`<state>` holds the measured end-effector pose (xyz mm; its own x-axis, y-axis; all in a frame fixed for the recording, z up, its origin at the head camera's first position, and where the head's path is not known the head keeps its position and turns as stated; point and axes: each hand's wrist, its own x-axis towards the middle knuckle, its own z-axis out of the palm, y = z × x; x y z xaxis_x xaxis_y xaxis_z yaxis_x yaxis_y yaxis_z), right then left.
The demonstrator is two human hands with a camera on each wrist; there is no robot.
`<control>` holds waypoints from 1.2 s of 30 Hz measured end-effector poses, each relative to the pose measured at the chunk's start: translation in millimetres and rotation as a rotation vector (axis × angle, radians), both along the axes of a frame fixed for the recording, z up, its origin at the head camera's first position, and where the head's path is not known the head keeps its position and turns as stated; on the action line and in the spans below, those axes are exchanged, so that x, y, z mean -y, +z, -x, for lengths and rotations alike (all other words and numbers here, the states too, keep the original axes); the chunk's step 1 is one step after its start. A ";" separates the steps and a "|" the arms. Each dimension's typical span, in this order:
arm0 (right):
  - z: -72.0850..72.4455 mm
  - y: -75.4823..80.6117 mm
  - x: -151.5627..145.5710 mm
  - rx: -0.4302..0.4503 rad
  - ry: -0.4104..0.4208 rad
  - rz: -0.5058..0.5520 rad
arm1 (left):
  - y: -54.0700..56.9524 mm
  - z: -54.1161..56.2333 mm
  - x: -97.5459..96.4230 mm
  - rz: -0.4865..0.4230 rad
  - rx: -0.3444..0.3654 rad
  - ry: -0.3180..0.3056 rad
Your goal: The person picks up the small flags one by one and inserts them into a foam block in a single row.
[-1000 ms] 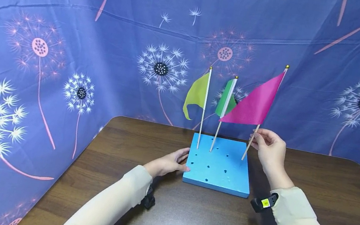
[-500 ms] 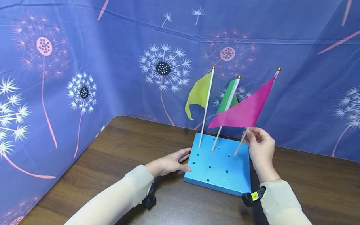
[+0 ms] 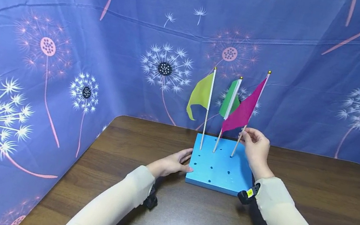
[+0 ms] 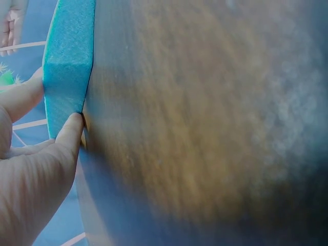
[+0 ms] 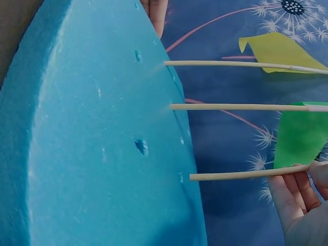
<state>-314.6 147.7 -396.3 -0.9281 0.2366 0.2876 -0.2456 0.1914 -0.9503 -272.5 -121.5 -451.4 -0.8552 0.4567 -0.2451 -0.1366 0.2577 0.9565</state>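
A pink triangular flag [image 3: 243,109] on a thin wooden stick leans slightly right, and my right hand [image 3: 257,148] pinches its stick below the cloth. The bare lower end of that stick [image 5: 225,175] is right at a hole in the blue board [image 3: 205,175]. A yellow flag [image 3: 201,94] and a green flag [image 3: 230,101] stand in the board's back row; the yellow is upright, the green tilts right. At the board's left edge my left hand [image 3: 171,163] holds the front corner, thumb on the rim. The left wrist view shows these fingers [image 4: 69,134] against the board's side.
The board lies on a brown wooden table [image 3: 147,135] and has several holes [image 3: 229,172] in its top. Behind and to the left hangs a blue cloth [image 3: 120,61] with dandelion prints. Both wrists wear black cameras [image 3: 248,193].
My right hand has moved left with the pink flag, and its stick's lower end has come to a hole right of the green flag. My left hand keeps its place on the board.
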 end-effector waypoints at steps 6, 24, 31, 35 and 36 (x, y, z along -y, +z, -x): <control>3.9 -5.8 1.3 0.001 -0.001 -0.011 | 1.1 -0.2 -0.3 -0.003 0.005 -0.001; 9.6 -24.8 1.6 0.032 -0.042 -0.127 | -2.4 4.9 -0.4 0.002 -0.008 -0.008; 13.0 -23.7 2.7 -0.003 -0.022 -0.099 | -1.6 3.5 -0.5 0.010 -0.004 -0.004; 11.6 -24.3 3.7 0.010 -0.039 -0.114 | -2.2 1.8 -0.8 0.012 -0.005 -0.003; 11.0 -24.5 3.9 0.014 -0.040 -0.118 | -2.3 1.4 -0.9 0.012 -0.004 -0.003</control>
